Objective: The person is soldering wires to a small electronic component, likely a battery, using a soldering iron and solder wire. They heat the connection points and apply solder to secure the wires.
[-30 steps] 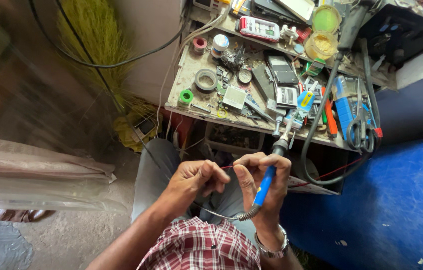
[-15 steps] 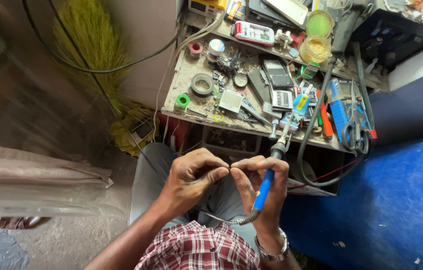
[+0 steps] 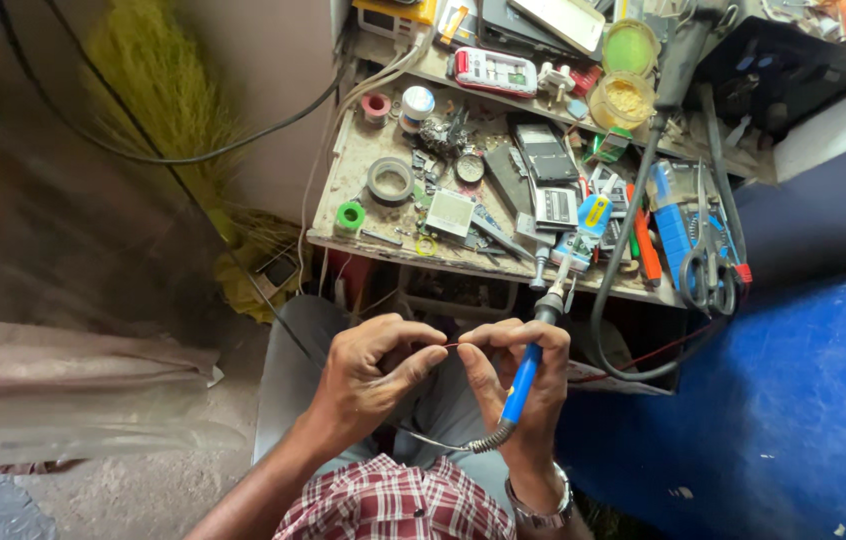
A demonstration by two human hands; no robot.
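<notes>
Left hand (image 3: 375,375) curled, thumb and forefinger pinched on the end of a thin red wire (image 3: 451,346); other fingers folded in. Right hand (image 3: 518,385) closed around a soldering iron (image 3: 523,375) with a blue handle, its dark tip pointing up toward the front edge of the workbench (image 3: 343,190), its springy cord hanging below the wrist; thumb and forefinger of this hand also meet the wire. Both hands sit close together over the lap, fingertips nearly touching, just below the bench's front edge. Whether the iron's tip touches anything, can't tell.

Bench is small, dirty, crowded. Near its left front corner: green tape roll (image 3: 349,216), grey tape roll (image 3: 389,180). Left back: red spool (image 3: 375,105) and a white spool (image 3: 417,100). Middle: small white square part (image 3: 450,212), a calculator (image 3: 555,207), dark phone parts. Back edge: red and white phone (image 3: 496,71), two round tubs (image 3: 627,98), one green-lidded, one yellowish. Right end: scissors (image 3: 708,270), an orange-handled tool (image 3: 647,255), a thick grey cable (image 3: 623,270) looping down off the front edge.

Room: grey concrete floor (image 3: 123,480) at left, a yellow-green broom (image 3: 158,110) leaning by the wall, a black cable across it, a blue surface (image 3: 793,400) at right. Checked shirt sleeve (image 3: 393,500) and a wristwatch (image 3: 541,505) at the bottom.
</notes>
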